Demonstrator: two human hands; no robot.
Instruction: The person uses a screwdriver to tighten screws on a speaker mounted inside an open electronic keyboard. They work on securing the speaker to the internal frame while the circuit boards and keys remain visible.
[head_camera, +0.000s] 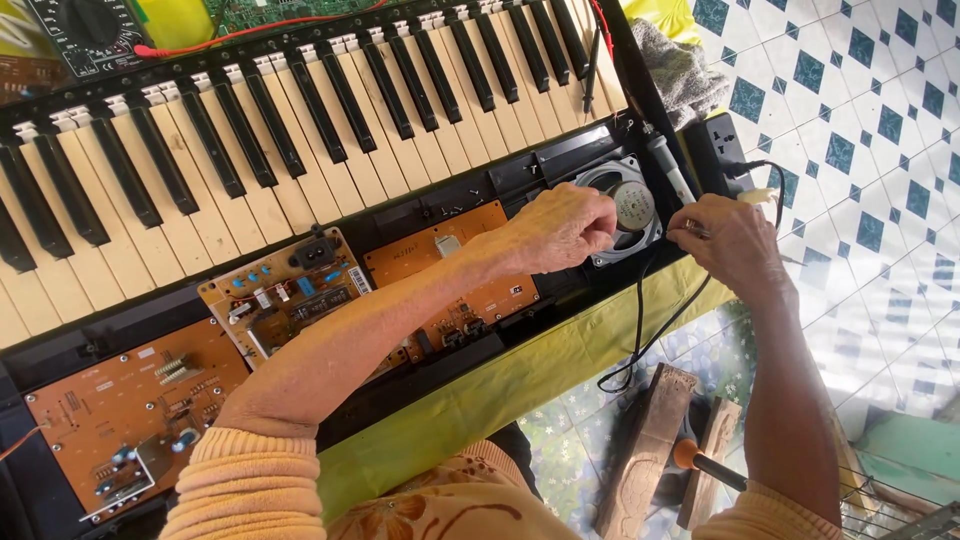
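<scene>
Left hand (562, 228) curled, fingers pressed on the round speaker (628, 208); right hand (728, 243) pinching the soldering iron (670, 170). Best kept steady, tip touching only the terminal.

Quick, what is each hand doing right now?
Left hand: closed, fingers pinched at the speaker.
Right hand: closed on a soldering iron.

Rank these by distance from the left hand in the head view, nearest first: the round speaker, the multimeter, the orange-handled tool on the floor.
From the left hand:
1. Round speaker, directly at its fingertips, to the right.
2. Orange-handled tool, lower right, on the floor by wooden blocks.
3. Multimeter, top left corner, beyond the keys.
</scene>
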